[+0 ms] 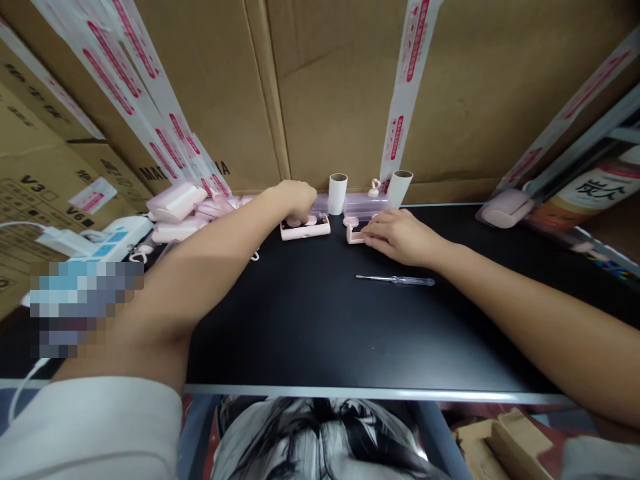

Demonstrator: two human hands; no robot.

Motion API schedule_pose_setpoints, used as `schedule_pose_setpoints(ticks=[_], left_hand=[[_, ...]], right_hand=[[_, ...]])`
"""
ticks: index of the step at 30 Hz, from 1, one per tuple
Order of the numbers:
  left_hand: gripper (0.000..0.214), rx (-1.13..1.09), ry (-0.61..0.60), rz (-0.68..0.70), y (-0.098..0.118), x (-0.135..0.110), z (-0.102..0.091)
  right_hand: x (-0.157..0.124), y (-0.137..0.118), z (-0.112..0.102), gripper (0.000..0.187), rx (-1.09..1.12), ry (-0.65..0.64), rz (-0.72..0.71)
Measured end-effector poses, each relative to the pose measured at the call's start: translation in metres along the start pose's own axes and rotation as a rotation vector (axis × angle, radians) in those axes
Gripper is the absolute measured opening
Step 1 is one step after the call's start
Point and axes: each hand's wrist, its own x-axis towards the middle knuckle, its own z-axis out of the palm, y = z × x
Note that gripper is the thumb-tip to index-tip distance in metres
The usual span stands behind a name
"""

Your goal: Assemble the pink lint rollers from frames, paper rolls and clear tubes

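My left hand (pixel 296 198) reaches to the far edge of the black table (pixel 310 320) and curls over a small pink tray (pixel 305 229) of round pink parts; what its fingertips hold is hidden. My right hand (pixel 397 235) lies on the table with its fingers closed on a small pink L-shaped plastic piece (pixel 353 233). A clear-handled screwdriver (pixel 396 280) lies loose just in front of my right hand. Two white cardboard tubes (pixel 337 193) (pixel 400 187) stand upright behind a translucent lilac case (pixel 365 206).
Cardboard boxes with pink-printed tape (pixel 406 87) wall the back and left. Several pink lint-roller bodies (pixel 176 202) pile at the far left beside a white power strip (pixel 107 243). Another pink roller (pixel 505 209) lies far right. A blurred patch covers the near left.
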Motion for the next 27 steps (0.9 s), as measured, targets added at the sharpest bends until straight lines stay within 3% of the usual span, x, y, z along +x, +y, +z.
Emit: schedule_pose_setpoints(ticks=[8,17,24,27], left_hand=[[0.035,0.087,0.078,0.011,0.009,0.002,0.009],[0.036,-0.036,0.089,0.008,0.004,0.002,0.006],[0.040,-0.017,0.160,0.074,0.002,-0.033,-0.006],[0.047,-0.008,0.088,0.114,0.008,-0.049,0.001]], right_hand=[[0.000,0.001,0.002,0.032,-0.012,-0.001,-0.012],[-0.002,0.004,0.003,0.028,-0.031,-0.006,-0.004],[-0.001,0.006,0.003,0.030,-0.052,0.007,0.000],[-0.001,0.009,0.004,0.030,-0.052,0.020,0.011]])
